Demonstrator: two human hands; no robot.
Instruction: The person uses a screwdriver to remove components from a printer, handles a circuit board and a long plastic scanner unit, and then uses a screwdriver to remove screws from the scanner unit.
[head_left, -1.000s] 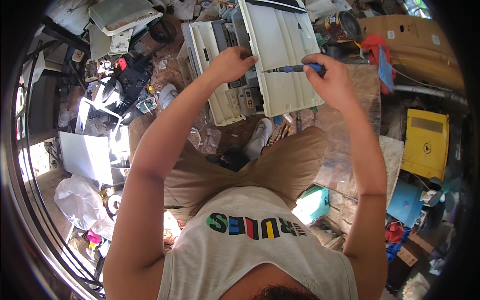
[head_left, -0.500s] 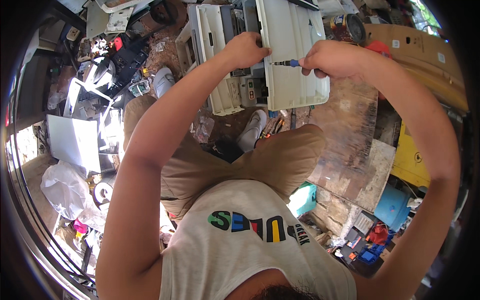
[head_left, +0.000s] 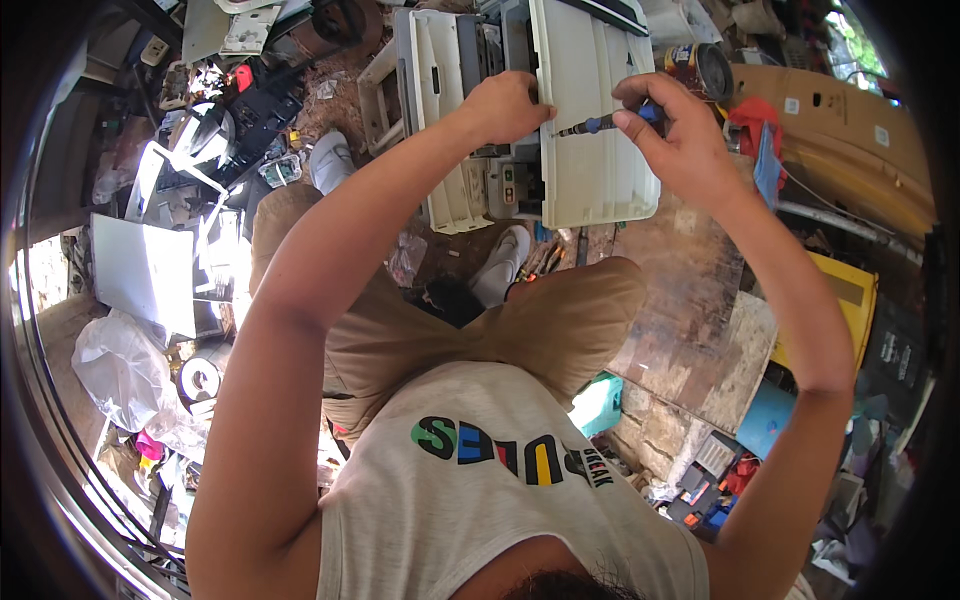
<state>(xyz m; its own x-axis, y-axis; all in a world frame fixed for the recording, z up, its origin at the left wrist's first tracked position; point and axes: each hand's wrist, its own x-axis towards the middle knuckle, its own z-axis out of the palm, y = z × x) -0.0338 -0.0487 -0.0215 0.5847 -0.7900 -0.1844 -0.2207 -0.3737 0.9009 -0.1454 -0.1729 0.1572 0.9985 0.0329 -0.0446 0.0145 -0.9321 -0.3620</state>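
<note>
A large off-white and grey plastic machine (head_left: 446, 160) stands at the top middle, between my feet and beyond my knees. Its pale cover panel (head_left: 592, 185) faces right. My left hand (head_left: 508, 108) is curled over the panel's left edge, its thumb by the rim and some fingers hidden behind it. In my right hand (head_left: 678, 130) is a screwdriver (head_left: 600, 124) with a blue and dark handle, pinched between thumb and fingers. The shaft points left across the panel, its tip close to my left thumb. Whether the tip touches the panel I cannot tell.
A worn wooden board (head_left: 690, 290) lies at the right, beside a yellow case (head_left: 835, 310) and a cardboard box (head_left: 815, 130). Several tools (head_left: 545, 258) lie near my right foot. A white flat panel (head_left: 143, 272), a clear plastic bag (head_left: 122, 370) and scrap parts crowd the left.
My right hand has turned, its fingers now raised and spread more loosely round the screwdriver handle. My right forearm has swung inward. The whole view has shifted slightly.
</note>
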